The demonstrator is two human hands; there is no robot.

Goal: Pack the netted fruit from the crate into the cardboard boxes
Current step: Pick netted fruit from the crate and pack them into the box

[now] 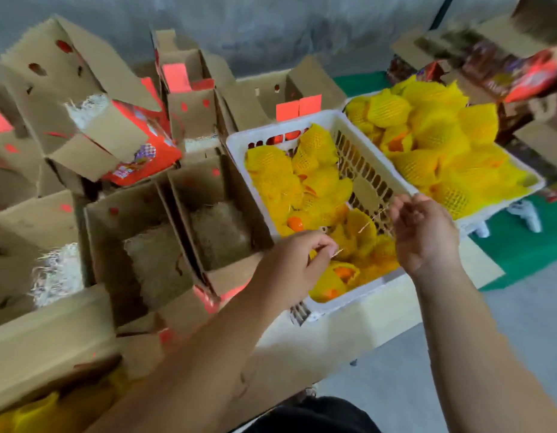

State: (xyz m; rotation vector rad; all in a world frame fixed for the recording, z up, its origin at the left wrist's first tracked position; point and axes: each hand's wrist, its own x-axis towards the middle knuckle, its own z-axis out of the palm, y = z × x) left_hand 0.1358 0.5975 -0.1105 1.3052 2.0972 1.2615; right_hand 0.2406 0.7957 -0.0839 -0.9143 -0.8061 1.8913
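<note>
Nearest me, I'm hovering both hands over the white crate (320, 303): my left hand (289, 267) is pinching a thin straw strand (337, 252) between curled fingertips, probably clearing litter off the netted fruit (302, 189), while my right hand (424, 235) is hanging loosely curled, holding nothing I can make out. Left of the crate, I'm seeing cardboard boxes (183, 245) standing open with pale shredded padding (219, 232) inside, seemingly awaiting fruit; farther off, a second crate (520, 192) is sitting heaped with more.

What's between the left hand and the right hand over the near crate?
In the head view, a thin straw strand spans from left hand toward right hand, above netted fruit in the near crate.
</note>
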